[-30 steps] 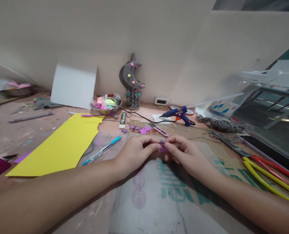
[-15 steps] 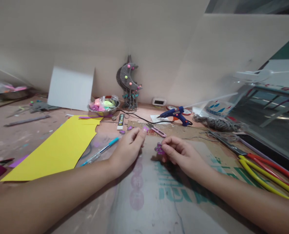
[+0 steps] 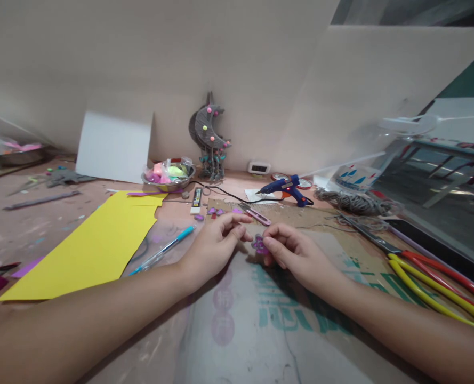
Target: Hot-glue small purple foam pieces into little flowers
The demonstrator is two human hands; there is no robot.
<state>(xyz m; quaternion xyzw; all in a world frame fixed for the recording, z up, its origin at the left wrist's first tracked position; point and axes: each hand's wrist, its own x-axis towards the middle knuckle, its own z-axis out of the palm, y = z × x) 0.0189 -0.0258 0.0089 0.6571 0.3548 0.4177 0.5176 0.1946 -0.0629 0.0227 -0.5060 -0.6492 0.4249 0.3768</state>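
My right hand (image 3: 291,252) pinches a small purple foam flower (image 3: 258,245) just above the cardboard sheet (image 3: 268,320). My left hand (image 3: 216,242) sits just left of it with fingers curled in a pinch; whether a small purple piece is between the fingertips I cannot make out. Several loose purple foam petals (image 3: 215,212) lie on the table just beyond my left hand. Both forearms rest along the table toward me.
A yellow paper sheet (image 3: 96,240) and a blue pen (image 3: 165,248) lie at left. Behind are a pink cutter (image 3: 256,214), a blue glue gun (image 3: 287,188) with its cord, a bowl of coloured bits (image 3: 168,173), a grey moon ornament (image 3: 209,138), twine (image 3: 352,201) and scissors (image 3: 428,266).
My left hand reached out to the loose petals, then came back beside my right hand, which kept the purple flower and barely moved.
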